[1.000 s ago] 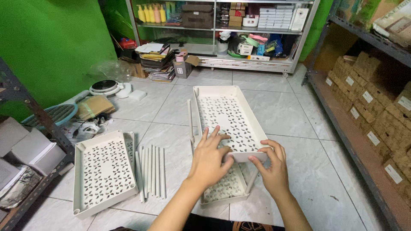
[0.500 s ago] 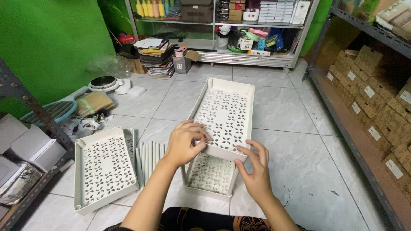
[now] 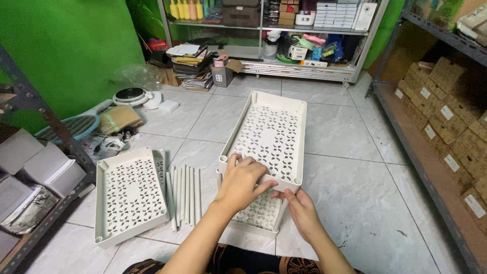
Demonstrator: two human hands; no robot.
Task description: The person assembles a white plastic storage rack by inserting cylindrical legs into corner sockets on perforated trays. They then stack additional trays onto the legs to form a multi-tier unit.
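Note:
A white perforated plastic tray sits raised on short posts above a second matching tray on the tiled floor. My left hand presses on the near rim of the upper tray, fingers curled over its edge. Just below that rim, my right hand has its fingertips touching the rim's underside near the front right corner. A third matching tray lies flat on the floor to the left. Between it and the stacked trays lies a row of several white tubes.
A dark metal shelf with several cardboard boxes runs along the right. Another shelf frame with grey boxes stands at the left. A small fan, a stack of books and a green wall are farther back.
The view has shifted so the stacked trays sit more central. My left hand slid from the tray's left corner to its near rim, and my right hand moved up under the rim.

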